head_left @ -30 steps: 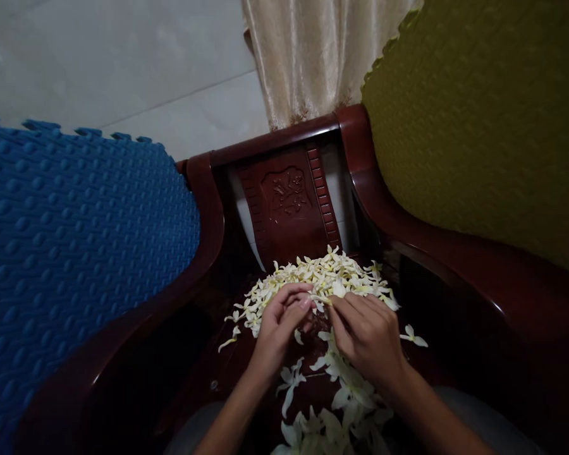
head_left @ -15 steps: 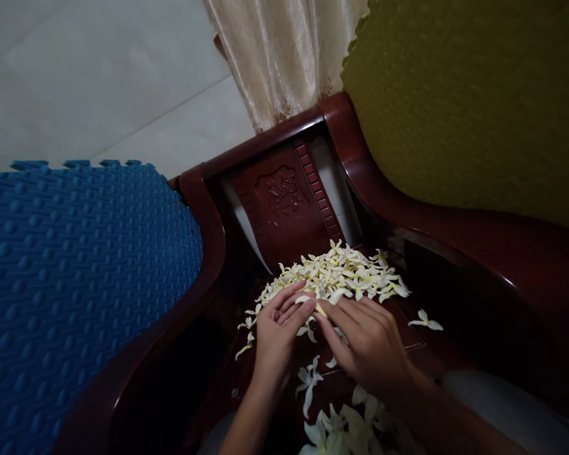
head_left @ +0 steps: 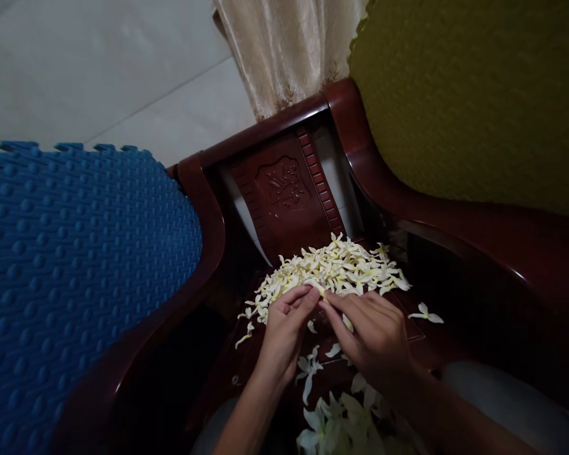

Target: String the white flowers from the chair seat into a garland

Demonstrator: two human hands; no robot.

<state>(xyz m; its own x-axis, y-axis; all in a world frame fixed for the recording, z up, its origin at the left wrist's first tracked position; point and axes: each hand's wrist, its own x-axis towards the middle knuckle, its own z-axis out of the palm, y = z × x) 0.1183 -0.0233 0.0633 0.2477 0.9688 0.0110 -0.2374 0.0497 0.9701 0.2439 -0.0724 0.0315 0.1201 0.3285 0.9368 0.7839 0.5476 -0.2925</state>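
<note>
Between my two hands, at the fingertips, is a pale flower [head_left: 317, 287] with a yellowish part. My left hand [head_left: 285, 328] pinches it from the left, thumb against fingers. From the right, the thumb and forefinger of my right hand [head_left: 372, 328] close on its yellowish end. A heap of cream-white flowers [head_left: 332, 262] spreads over the dark wooden chair seat just beyond my fingers. Nearer to me, below my hands, lie a loose white flower [head_left: 308, 373] and a cluster of larger white flowers [head_left: 336, 426], partly hidden by my right forearm.
The chair has a carved wooden panel [head_left: 284, 183] and curved arms. A blue foam mat [head_left: 85, 253] stands at the left, an olive-yellow mat [head_left: 469, 107] at the right. One stray flower [head_left: 425, 313] lies right of the heap. A beige curtain [head_left: 294, 50] hangs behind.
My fingers have closed more tightly around the flower, and the left fingers have curled in. Both hands sit slightly higher in the view, which has shifted a little.
</note>
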